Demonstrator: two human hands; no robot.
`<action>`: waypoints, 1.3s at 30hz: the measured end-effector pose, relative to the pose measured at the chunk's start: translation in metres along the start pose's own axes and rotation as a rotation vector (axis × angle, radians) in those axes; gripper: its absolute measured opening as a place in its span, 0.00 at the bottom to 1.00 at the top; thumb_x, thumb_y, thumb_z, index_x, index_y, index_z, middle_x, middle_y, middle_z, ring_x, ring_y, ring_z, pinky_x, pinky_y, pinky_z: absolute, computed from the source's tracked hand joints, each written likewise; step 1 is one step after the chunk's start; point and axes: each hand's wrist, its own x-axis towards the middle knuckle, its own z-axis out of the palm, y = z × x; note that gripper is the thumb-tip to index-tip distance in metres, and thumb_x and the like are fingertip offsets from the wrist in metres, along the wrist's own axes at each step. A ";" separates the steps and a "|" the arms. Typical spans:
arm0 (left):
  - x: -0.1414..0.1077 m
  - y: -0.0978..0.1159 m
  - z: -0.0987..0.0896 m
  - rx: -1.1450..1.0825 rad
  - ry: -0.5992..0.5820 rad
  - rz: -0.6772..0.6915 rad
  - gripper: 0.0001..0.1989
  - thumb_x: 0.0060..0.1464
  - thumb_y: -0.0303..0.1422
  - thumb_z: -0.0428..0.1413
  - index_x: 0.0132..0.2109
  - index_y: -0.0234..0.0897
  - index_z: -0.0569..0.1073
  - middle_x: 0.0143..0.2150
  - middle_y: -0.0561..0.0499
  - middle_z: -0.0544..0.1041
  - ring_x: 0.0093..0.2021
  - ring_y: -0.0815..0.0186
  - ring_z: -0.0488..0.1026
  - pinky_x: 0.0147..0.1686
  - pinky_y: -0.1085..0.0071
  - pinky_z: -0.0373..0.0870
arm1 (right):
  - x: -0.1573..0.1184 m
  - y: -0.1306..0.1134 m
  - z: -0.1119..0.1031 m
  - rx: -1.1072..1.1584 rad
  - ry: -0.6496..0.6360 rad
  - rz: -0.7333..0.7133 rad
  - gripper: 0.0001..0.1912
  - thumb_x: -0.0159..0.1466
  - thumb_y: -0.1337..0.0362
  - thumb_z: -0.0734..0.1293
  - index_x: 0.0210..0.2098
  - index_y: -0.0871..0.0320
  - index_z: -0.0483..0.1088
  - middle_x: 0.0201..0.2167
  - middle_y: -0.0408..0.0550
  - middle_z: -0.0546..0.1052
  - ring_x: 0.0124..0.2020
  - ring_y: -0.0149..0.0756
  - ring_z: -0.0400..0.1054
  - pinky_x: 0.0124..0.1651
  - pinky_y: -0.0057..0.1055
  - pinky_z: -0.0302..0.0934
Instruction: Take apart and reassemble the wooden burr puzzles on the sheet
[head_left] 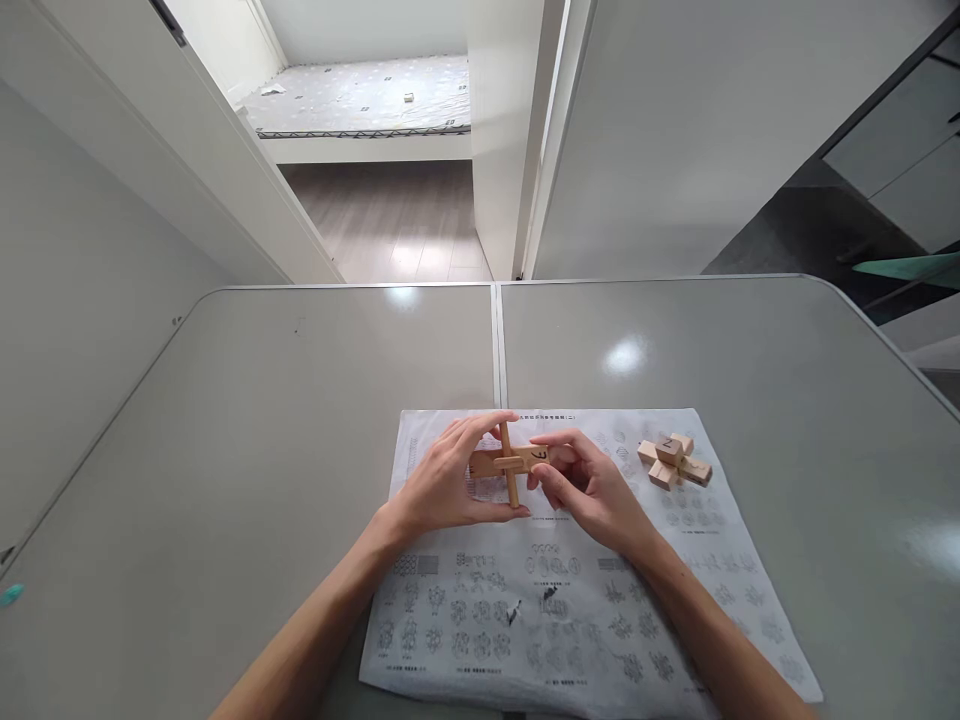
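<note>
A wooden interlocking puzzle (489, 463) made of crossed pieces is held between my two hands over the printed sheet (480, 620). My left hand (446, 480) grips the upright stick, with fingers at its top end and the thumb at its lower end. On the other side, my right hand (589, 490) pinches the right end of the flat crosspiece, which bears a dark mark. A second wooden puzzle (670, 458), a cluster of crossed blocks with a mark on top, lies on the sheet to the right of my right hand.
The grey table (315, 420) has a metal seam down its middle. Line diagrams cover the sheet, which has small tears. Beyond the table's far edge, a doorway shows a bed (360, 95). A teal object (12, 595) lies at the far left.
</note>
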 end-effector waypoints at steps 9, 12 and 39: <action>0.000 0.001 0.000 -0.007 0.019 0.030 0.46 0.46 0.40 0.76 0.68 0.51 0.64 0.60 0.48 0.78 0.58 0.55 0.78 0.62 0.59 0.73 | 0.001 -0.003 0.001 0.045 0.012 0.003 0.13 0.75 0.54 0.69 0.53 0.53 0.70 0.29 0.42 0.78 0.23 0.31 0.66 0.26 0.30 0.60; 0.000 0.001 0.000 0.003 0.036 0.025 0.46 0.46 0.39 0.76 0.68 0.50 0.64 0.60 0.49 0.78 0.56 0.56 0.78 0.61 0.59 0.73 | 0.001 -0.004 0.000 0.067 0.028 0.003 0.12 0.75 0.54 0.69 0.52 0.53 0.70 0.29 0.42 0.78 0.22 0.30 0.65 0.25 0.29 0.59; -0.001 -0.007 0.001 -0.079 0.002 0.063 0.42 0.52 0.40 0.73 0.70 0.52 0.65 0.69 0.46 0.72 0.65 0.51 0.75 0.63 0.55 0.74 | 0.001 -0.004 -0.003 0.134 0.052 0.032 0.12 0.75 0.53 0.69 0.51 0.52 0.70 0.28 0.41 0.77 0.22 0.30 0.64 0.26 0.29 0.60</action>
